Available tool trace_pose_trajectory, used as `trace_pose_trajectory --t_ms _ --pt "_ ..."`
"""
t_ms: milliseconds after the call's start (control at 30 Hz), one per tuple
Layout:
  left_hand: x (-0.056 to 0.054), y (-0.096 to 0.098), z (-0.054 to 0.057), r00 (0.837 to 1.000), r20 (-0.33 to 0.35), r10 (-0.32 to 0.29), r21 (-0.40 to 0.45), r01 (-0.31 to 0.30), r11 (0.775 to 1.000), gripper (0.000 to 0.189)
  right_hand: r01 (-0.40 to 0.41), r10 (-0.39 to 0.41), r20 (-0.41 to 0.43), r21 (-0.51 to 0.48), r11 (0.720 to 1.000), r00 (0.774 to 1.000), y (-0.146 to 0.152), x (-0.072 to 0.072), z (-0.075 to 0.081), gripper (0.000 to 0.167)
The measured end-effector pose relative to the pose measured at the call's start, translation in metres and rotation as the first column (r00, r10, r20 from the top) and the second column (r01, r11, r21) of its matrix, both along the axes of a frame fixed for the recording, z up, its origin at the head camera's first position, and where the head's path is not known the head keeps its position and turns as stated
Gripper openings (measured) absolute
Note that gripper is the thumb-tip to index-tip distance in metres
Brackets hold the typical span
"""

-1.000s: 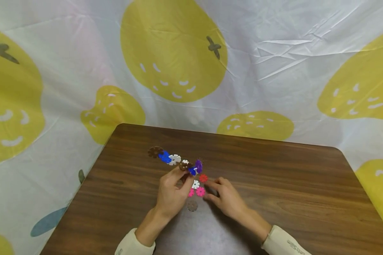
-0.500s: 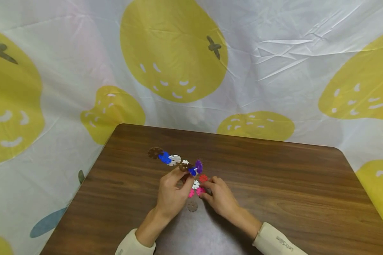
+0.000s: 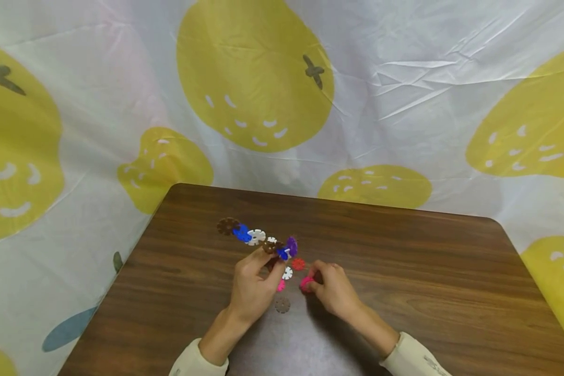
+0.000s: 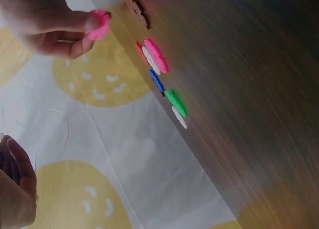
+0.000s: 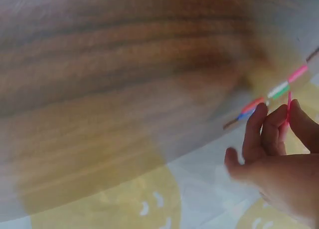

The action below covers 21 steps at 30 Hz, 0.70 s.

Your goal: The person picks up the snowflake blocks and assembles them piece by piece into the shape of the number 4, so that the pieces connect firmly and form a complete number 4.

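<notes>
In the head view my left hand (image 3: 255, 286) grips a chain of notched plastic discs near its right end. A brown disc (image 3: 227, 226), a blue disc (image 3: 242, 233) and a white disc (image 3: 256, 237) reach out to the left; a purple disc (image 3: 291, 246) stands at the right end. My right hand (image 3: 336, 292) pinches a pink disc (image 3: 306, 284) between thumb and fingers, raised off the table in the left wrist view. Between the hands lie a red disc (image 3: 298, 264), a white one and a partly covered pink one.
A brown disc (image 3: 282, 305) lies on the wooden table (image 3: 404, 261), nearer to me. In the left wrist view a green disc (image 4: 176, 103) and a blue disc (image 4: 156, 80) also lie there. A fruit-print cloth (image 3: 282, 167) hangs behind the table.
My right hand has reached left to the pink disc, taken it between thumb and fingers, and drawn it back to the right. My left hand and the chain stay nearly still.
</notes>
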<state>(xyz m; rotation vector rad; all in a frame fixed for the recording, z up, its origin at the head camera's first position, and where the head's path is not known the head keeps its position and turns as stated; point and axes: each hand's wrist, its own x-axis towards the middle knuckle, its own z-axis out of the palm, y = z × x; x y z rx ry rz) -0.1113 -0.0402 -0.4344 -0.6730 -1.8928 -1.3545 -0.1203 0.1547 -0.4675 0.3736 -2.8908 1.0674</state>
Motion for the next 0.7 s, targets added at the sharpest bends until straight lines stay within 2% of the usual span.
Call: trace_pose_trajectory --t_ms 133,233,600,700 --pt "0.0 0.001 -0.001 1.0 -0.009 -0.002 0.004 0.002 1.0 0.018 0.021 -0.014 0.075 -0.082 0.996 0.997 0.005 0.002 0.015 0.015" --pt "0.0 0.002 -0.001 1.0 -0.01 -0.001 0.006 0.001 1.0 0.02 0.02 -0.005 0.094 -0.156 0.988 0.996 0.008 0.004 0.028 0.012" --pt "0.001 0.003 0.0 1.0 -0.012 -0.022 0.007 0.022 1.0 0.018 0.0 -0.002 -0.009 -0.243 0.97 1.0 0.019 0.015 0.071 0.007" --pt "0.002 0.003 0.0 1.0 -0.008 -0.029 0.004 0.029 1.0 0.015 -0.009 -0.001 -0.042 -0.239 0.971 0.999 0.02 0.019 0.08 0.008"
